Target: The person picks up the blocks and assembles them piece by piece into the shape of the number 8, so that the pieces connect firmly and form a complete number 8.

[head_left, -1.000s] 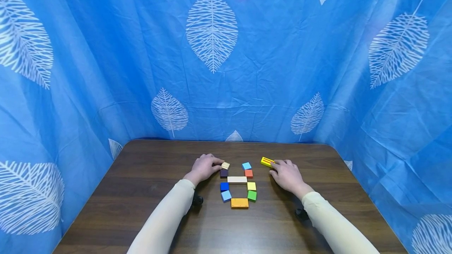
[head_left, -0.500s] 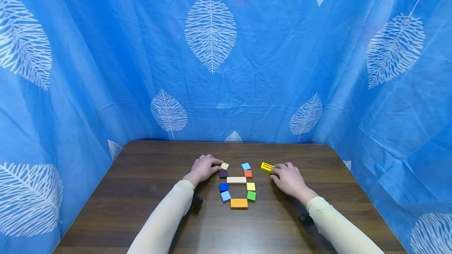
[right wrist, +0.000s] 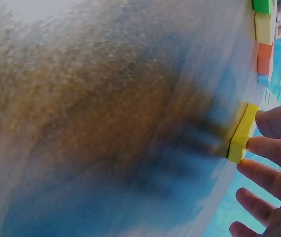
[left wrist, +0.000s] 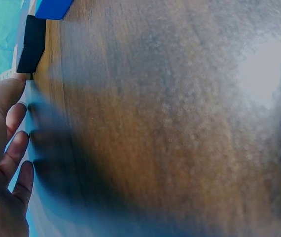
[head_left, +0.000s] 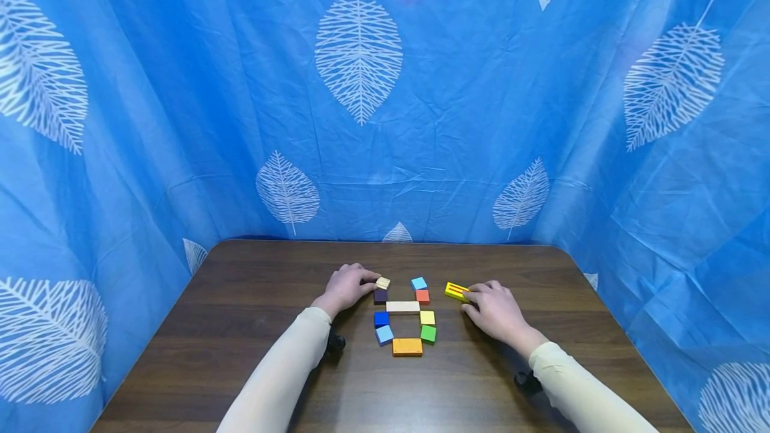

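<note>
In the head view my left hand (head_left: 347, 287) holds a small striped natural-wood block (head_left: 383, 282) by its left side, thumb and forefinger against it. Just below sits a dark block (head_left: 381, 297); the left wrist view shows the thumb reaching toward this dark block (left wrist: 31, 44), other fingertips down by the table. My right hand (head_left: 496, 311) grips the right end of a yellow block with red stripes (head_left: 456, 291). In the right wrist view, thumb and fingers meet that yellow block (right wrist: 243, 133), which lies slanted on the table.
Blocks lie in a figure: long pale block (head_left: 403, 308), red (head_left: 422, 297), light blue (head_left: 418, 283), blue (head_left: 381, 319), paler blue (head_left: 384, 335), yellow (head_left: 427, 318), green (head_left: 428, 335), orange (head_left: 407, 347). Brown table (head_left: 271, 326); leaf-patterned blue curtain (head_left: 433, 119) behind.
My right hand has moved slightly toward the table's front and right, and the striped yellow block has shifted with it. The left hand stays at the wooden block.
</note>
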Tool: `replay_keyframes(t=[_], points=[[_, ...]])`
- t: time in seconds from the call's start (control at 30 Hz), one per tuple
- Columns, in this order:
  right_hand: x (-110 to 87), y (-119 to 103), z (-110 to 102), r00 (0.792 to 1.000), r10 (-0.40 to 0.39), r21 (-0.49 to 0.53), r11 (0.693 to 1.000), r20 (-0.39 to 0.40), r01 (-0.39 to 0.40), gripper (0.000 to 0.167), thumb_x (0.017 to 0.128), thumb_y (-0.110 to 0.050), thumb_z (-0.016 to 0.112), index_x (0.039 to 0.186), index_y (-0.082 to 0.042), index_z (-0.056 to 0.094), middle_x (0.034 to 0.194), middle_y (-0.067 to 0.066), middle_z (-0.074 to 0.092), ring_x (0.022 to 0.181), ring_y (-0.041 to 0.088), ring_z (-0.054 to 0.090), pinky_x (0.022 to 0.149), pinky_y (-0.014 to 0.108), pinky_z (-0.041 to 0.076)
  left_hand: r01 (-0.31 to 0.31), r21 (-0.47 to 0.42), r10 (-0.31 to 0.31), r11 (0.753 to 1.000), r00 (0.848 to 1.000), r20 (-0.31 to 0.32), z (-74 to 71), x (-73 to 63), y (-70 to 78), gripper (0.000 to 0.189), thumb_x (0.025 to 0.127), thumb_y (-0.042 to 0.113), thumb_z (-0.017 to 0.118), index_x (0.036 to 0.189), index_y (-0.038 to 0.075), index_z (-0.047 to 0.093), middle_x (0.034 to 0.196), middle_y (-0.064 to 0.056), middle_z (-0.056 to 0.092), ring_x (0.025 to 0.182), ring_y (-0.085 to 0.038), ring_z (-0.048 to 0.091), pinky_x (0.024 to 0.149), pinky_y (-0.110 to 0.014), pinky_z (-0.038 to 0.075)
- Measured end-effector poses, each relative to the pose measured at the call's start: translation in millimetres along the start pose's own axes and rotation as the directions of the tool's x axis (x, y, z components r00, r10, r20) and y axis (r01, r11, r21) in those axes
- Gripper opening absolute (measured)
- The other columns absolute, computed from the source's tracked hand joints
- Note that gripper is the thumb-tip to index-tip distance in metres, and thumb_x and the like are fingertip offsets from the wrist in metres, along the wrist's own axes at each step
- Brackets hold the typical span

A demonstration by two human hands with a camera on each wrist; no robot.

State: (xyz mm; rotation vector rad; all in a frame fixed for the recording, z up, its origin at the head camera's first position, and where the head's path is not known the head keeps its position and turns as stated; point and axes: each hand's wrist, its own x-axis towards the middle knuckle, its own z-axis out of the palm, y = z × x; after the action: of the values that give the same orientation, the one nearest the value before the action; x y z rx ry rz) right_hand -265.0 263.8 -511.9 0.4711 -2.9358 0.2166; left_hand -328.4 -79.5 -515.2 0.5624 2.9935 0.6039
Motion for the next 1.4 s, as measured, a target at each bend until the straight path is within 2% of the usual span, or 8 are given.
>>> replay_keyframes(t=[0.2,0.37,0.47,0.63,0.8,1.1,1.4], points=[[0.3,5,0,0.999,0.038,0.093,0.995,0.011,-0.039,0.039,0.093,-0.031,0.076,0.125,-0.009,0.073,0.122,0.013,0.068,0.115,0.037,0.058,0.097,0.062,0.042,0.008,-0.006,-0.008,1.000,1.000,0.002,1.6,0.6,-1.2,0.031,0.099,0.034,0.069,0.128,0.026,0.074,0.110,0.000,0.066,0.106,-0.025,0.054,0.094,-0.046,0.045],[4.3,14,-1,0.993,0.109,0.210,0.971,0.032,-0.114,0.046,0.090,-0.028,0.079,0.131,-0.009,0.070,0.125,0.016,0.066,0.114,0.039,0.057,0.094,0.063,0.042,0.004,-0.009,-0.004,1.000,1.000,-0.002,0.9,0.1,-0.5,0.030,0.099,0.034,0.068,0.128,0.025,0.074,0.112,-0.001,0.066,0.106,-0.025,0.055,0.094,-0.047,0.044],[7.1,21,-2,0.987,0.155,0.280,0.946,0.047,-0.162,0.046,0.089,-0.028,0.080,0.130,-0.009,0.070,0.127,0.017,0.065,0.113,0.039,0.055,0.094,0.062,0.042,0.004,-0.014,-0.004,1.000,1.000,-0.009,0.6,-0.3,0.1,0.030,0.100,0.033,0.068,0.128,0.025,0.074,0.112,-0.001,0.066,0.107,-0.026,0.055,0.095,-0.047,0.044],[8.9,29,-3,0.965,0.244,0.399,0.879,0.096,-0.261,0.045,0.089,-0.032,0.080,0.128,-0.011,0.072,0.127,0.017,0.064,0.113,0.036,0.050,0.094,0.061,0.038,0.004,-0.015,-0.004,1.000,1.000,-0.014,1.6,0.3,-0.6,0.030,0.099,0.033,0.069,0.127,0.025,0.075,0.112,-0.001,0.066,0.107,-0.026,0.055,0.095,-0.047,0.044],[8.4,31,2,0.951,0.279,0.453,0.837,0.130,-0.308,0.043,0.089,-0.034,0.080,0.126,-0.013,0.073,0.128,0.015,0.064,0.116,0.037,0.047,0.095,0.059,0.037,0.006,-0.007,-0.006,1.000,1.000,-0.012,2.6,1.6,-1.4,0.030,0.099,0.034,0.069,0.127,0.025,0.075,0.112,-0.001,0.066,0.106,-0.025,0.055,0.094,-0.047,0.044],[9.0,32,11,0.946,0.295,0.472,0.821,0.130,-0.321,0.044,0.088,-0.035,0.081,0.126,-0.013,0.073,0.128,0.015,0.066,0.120,0.040,0.045,0.095,0.060,0.033,0.015,-0.013,-0.015,1.000,1.000,-0.010,3.8,3.4,-1.9,0.031,0.099,0.035,0.069,0.128,0.026,0.074,0.111,-0.001,0.066,0.106,-0.025,0.054,0.095,-0.046,0.044],[10.4,33,13,0.951,0.291,0.449,0.840,0.101,-0.305,0.039,0.087,-0.033,0.082,0.120,-0.013,0.075,0.122,0.013,0.068,0.115,0.038,0.048,0.090,0.058,0.034,0.011,-0.025,-0.011,1.000,1.000,-0.006,2.9,1.7,-2.4,0.031,0.099,0.034,0.069,0.128,0.026,0.074,0.109,0.000,0.065,0.104,-0.024,0.053,0.094,-0.045,0.044]])
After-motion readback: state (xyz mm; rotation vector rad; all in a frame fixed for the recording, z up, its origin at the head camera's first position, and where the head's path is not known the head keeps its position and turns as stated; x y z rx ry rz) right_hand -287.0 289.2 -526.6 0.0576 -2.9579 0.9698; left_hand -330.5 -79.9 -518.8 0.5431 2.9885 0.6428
